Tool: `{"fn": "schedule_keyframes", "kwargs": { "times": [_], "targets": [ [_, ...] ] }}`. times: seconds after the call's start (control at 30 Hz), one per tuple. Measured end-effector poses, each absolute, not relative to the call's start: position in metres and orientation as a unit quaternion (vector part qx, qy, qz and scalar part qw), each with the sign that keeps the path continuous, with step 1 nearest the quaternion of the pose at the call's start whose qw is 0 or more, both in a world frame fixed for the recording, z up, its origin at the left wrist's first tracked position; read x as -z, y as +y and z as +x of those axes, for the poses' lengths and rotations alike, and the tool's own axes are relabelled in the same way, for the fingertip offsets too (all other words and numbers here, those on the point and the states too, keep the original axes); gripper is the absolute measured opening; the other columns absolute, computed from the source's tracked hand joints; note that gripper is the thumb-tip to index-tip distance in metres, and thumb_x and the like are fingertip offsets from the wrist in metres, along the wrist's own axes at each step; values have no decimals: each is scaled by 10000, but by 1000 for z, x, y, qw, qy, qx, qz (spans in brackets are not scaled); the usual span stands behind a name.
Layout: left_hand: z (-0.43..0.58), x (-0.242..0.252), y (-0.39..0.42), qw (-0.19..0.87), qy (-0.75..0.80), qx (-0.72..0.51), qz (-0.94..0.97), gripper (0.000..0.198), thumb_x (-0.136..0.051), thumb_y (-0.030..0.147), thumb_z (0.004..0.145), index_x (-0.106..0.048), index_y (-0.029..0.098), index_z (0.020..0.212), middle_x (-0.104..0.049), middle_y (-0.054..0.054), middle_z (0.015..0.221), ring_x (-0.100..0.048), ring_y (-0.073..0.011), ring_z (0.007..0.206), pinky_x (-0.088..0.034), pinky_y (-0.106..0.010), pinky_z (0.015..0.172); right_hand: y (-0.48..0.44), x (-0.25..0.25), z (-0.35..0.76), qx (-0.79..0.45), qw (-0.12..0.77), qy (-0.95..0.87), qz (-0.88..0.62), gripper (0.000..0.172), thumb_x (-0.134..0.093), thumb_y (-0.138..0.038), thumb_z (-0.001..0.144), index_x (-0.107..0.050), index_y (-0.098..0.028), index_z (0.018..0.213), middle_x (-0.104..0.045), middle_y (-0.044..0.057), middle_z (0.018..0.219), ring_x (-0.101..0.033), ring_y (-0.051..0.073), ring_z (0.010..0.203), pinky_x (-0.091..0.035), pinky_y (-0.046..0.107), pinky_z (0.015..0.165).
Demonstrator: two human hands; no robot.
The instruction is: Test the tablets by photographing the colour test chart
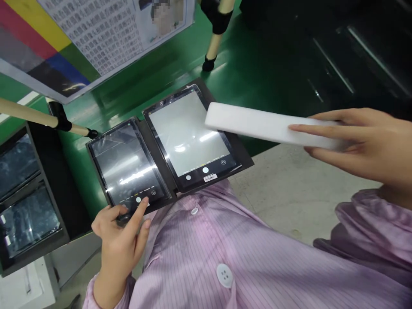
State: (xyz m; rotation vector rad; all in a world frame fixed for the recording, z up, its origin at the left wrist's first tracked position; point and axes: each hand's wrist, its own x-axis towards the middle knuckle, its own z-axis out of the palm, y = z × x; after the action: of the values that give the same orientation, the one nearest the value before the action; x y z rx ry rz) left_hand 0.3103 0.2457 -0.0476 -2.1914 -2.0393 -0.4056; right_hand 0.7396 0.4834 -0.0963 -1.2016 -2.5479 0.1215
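Two tablets lie side by side in a black foam tray (156,161) at the edge of the green bench. Both the left tablet (124,156) and the right tablet (183,124) show a camera screen with round buttons along the bottom. My left hand (124,236) is open over the lower edge of the left tablet, its fingertips near the on-screen buttons. On the other side, my right hand (357,139) grips the end of a white foam block (257,122). The block's far end overlaps the right tablet's edge in view; whether it touches cannot be made out.
Another black tray (48,189) with dark tablets stands at the left. A colour chart board (106,38) rises behind on a tubular frame (212,45) above the green bench (144,81). A white box (32,283) sits at lower left; dark equipment fills the upper right.
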Motion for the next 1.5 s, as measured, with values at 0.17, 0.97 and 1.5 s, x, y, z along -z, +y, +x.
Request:
{"fn": "schedule_keyframes", "kwargs": {
  "times": [0.17, 0.97, 1.5],
  "targets": [
    [315, 61, 237, 49, -674, 134, -725, 275, -613, 249, 926, -754, 241, 1161, -463, -91, 1016, -483, -225, 984, -360, -465, 983, 494, 111, 723, -28, 232, -786, -572, 578, -704, -510, 834, -585, -412, 1391, -632, 72, 1278, -644, 287, 1077, -531, 443, 823],
    [224, 93, 217, -238, -890, 236, -310, 1229, -855, 573, 588, -235, 229, 1591, -661, -116, 1180, -675, -288, 1009, -543, -461, 932, 454, 117, 614, -463, 180, -695, -520, 1069, -769, -543, 739, -210, -301, 1617, -262, 40, 1645, -327, 381, 1480, -402, 534, 1174],
    [252, 77, 254, -390, -599, 685, -142, 572, -886, 344, 645, -722, 217, 1178, -780, -60, 1054, -736, -162, 825, -599, -248, 743, 430, 62, 511, -396, 241, -828, -313, 575, -548, -470, 940, -526, -214, 1455, -542, 144, 1427, -646, 289, 1124, -603, 468, 887]
  ]
}}
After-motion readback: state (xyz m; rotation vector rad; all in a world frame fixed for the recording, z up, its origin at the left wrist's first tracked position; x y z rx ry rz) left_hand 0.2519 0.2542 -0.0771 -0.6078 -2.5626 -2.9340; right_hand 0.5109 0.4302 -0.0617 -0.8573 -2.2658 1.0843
